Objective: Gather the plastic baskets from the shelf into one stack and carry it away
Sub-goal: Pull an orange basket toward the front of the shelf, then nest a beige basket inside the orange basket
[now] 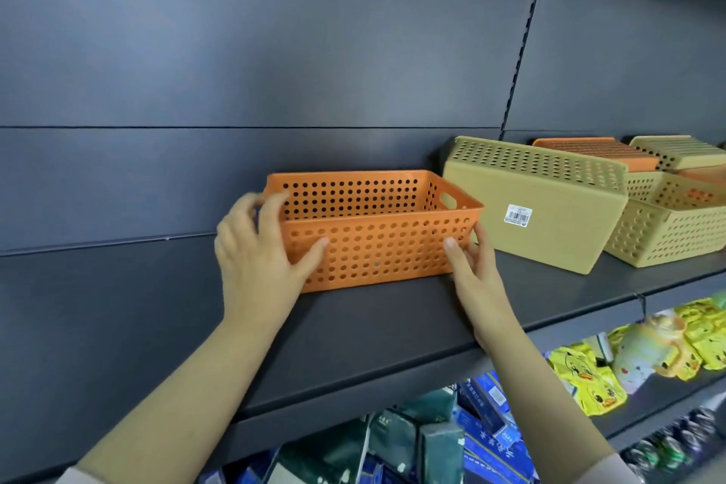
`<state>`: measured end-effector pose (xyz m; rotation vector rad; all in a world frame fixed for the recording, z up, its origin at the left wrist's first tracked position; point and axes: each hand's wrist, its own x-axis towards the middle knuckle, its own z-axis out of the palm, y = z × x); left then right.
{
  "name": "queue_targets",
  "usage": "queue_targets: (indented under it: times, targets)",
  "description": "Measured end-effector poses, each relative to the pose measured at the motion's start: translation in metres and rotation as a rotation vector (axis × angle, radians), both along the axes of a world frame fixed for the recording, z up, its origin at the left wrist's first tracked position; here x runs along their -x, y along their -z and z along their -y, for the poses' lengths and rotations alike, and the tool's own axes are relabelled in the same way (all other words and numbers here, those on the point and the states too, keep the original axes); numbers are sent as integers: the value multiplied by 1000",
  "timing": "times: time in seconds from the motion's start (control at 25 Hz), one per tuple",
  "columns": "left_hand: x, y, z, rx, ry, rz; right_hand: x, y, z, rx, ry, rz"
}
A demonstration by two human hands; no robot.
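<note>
Orange perforated plastic basket [373, 228] sits upright on the dark grey shelf [373, 326], long axis running left to right, bracketed between both hands. Left hand [259, 251] wraps its left end, fingers over the rim, thumb on the front wall. Right hand [477, 267] presses the right front corner, fingers spread, not closed. Just right: tan perforated basket tipped on its side [538, 208], then the nested tan and orange basket stack [668, 224], nearer the right hand. Likely sliding rightward.
</note>
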<state>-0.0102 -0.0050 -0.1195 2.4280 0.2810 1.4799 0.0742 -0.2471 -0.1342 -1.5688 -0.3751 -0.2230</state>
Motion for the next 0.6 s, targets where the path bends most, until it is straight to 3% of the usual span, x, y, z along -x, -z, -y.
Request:
queue_targets:
  times: [0.08, 0.16, 0.24, 0.44, 0.6]
  targets:
    - [1, 3, 11, -288, 18, 71, 1, 2, 2, -13, 38, -3]
    - [-1, 5, 30, -539, 79, 21, 5, 1, 4, -44, 94, -10]
    - [-9, 4, 50, -664, 104, -45, 6, -1, 7, -70, 128, 9]
    - [-44, -13, 118, -422, 37, -94, -22, -40, 63, 183, 231, 345]
    - [-77, -12, 159, -294, -25, 30, -87, -96, 129, 619, 410, 458]
